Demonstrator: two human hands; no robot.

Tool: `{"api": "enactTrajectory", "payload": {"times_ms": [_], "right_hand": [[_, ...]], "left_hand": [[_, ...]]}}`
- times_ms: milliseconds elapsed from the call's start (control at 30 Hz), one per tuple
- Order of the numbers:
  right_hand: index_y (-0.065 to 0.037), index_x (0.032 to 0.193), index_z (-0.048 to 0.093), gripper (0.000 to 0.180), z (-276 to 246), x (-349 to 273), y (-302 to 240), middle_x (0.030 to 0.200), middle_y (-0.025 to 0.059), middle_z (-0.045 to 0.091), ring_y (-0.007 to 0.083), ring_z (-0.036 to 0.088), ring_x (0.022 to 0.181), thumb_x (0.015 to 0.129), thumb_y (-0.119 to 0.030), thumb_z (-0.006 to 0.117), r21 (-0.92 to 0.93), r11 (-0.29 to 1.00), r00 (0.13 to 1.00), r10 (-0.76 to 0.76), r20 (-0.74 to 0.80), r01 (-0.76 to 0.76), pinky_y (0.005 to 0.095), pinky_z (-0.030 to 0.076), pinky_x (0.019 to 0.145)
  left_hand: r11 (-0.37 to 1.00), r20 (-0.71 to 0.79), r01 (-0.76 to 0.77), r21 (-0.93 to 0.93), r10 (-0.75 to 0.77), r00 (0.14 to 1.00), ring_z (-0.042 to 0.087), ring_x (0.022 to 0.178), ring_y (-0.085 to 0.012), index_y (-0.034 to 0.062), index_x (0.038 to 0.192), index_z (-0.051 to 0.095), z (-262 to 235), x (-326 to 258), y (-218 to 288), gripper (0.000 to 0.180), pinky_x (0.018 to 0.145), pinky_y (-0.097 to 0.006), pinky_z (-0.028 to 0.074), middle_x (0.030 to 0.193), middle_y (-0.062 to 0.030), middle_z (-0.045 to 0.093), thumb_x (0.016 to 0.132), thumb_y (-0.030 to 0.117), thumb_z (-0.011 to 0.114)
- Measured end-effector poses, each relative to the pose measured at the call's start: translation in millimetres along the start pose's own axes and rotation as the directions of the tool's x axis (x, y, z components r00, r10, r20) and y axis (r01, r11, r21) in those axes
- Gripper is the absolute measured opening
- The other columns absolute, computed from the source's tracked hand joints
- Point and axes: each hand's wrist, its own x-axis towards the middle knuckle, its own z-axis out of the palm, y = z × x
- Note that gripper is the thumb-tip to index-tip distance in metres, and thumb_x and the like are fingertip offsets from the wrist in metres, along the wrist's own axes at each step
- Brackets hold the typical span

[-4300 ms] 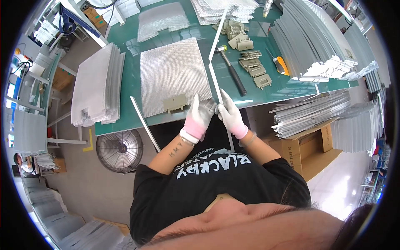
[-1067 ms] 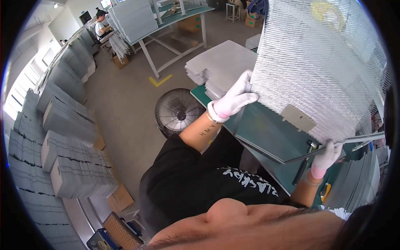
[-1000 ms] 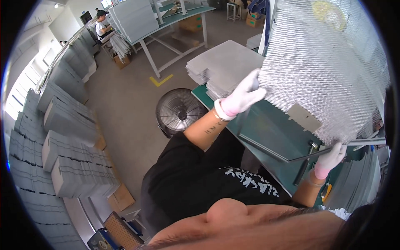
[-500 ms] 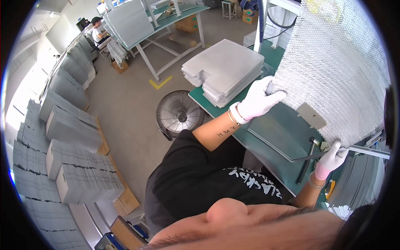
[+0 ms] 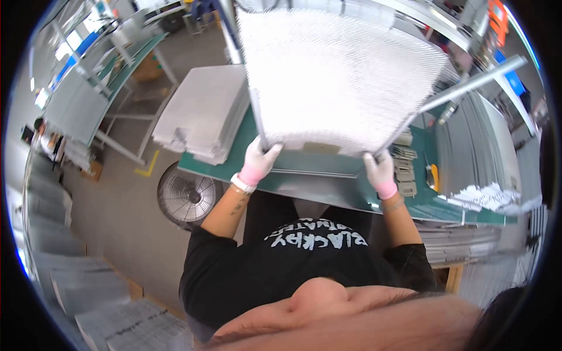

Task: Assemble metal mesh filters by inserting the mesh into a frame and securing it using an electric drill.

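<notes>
A silvery wire-mesh panel [image 5: 339, 82] tilts up in front of me over the green worktable [image 5: 281, 175]. My left hand [image 5: 261, 161], in a white glove, is closed on its lower left corner, where a thin metal strip [image 5: 256, 111] runs along the left edge. With the fingers pinched together, my right hand [image 5: 380, 171], also gloved, holds the lower end of a long metal bar [image 5: 471, 80] at the panel's right edge. Between my hands, a small beige plate [image 5: 322, 148] shows at the mesh's lower edge. Thin metal strips [image 5: 316, 174] lie on the table below.
A stack of notched grey panels [image 5: 205, 105] stands at the table's left. Beige plastic parts [image 5: 405, 175] and a yellow-handled tool [image 5: 433, 177] lie to the right, before upright grey sheets [image 5: 480, 146]. A floor fan [image 5: 190, 196] stands at left. Another person [image 5: 47, 140] sits far left.
My view has turned right. The mesh panel now faces me, both hands at its lower corners; my left hand has moved from its upper left side to the lower left corner.
</notes>
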Motion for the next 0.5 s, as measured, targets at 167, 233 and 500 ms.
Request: {"api": "enactTrajectory", "payload": {"times_ms": [167, 233, 500], "right_hand": [[0.004, 0.116, 0.059, 0.028, -10.3, 21.6, -51.5, 0.101, 0.005, 0.065, 0.0135, 0.061, 0.091, 0.088, -0.004, 0.061, 0.226, 0.974, 0.999, -0.013, -0.049, 0.024, 0.0291, 0.049, 0.084], [0.004, 0.115, 0.059, 0.028, -14.6, 48.2, -92.1, 0.094, 0.0008, 0.064, 0.0106, 0.058, 0.082, 0.088, -0.003, 0.063, 0.394, 0.91, 0.983, -0.065, -0.172, 0.128, 0.027, 0.048, 0.079], [0.006, 0.123, 0.054, 0.029, -7.8, 58.8, -91.8, 0.11, 0.0059, 0.066, 0.0084, 0.059, 0.098, 0.095, 0.003, 0.052, 0.222, 0.966, 0.96, -0.07, -0.269, 0.133, 0.0255, 0.047, 0.089]], "left_hand": [[0.99, 0.239, -0.028, -0.138, 0.061, 0.969, 0.063, 0.09, -0.0126, -0.0026, 0.114, 0.063, -25.8, 20.9, 26.7, 0.03, 0.082, -0.029, 0.051, 0.102, -0.0056, 0.069, 0.086, 0.007, 0.07], [0.945, 0.093, -0.098, -0.311, 0.133, 0.987, 0.062, 0.087, -0.0118, -0.0032, 0.11, 0.064, -23.9, 38.5, 73.9, 0.028, 0.078, -0.028, 0.051, 0.099, -0.0051, 0.068, 0.084, 0.004, 0.071], [0.957, -0.132, -0.221, -0.187, 0.199, 0.971, 0.058, 0.078, -0.006, -0.0021, 0.102, 0.061, -25.5, 58.5, 60.7, 0.016, 0.071, -0.021, 0.047, 0.088, -0.0031, 0.065, 0.087, -0.004, 0.064]]}}
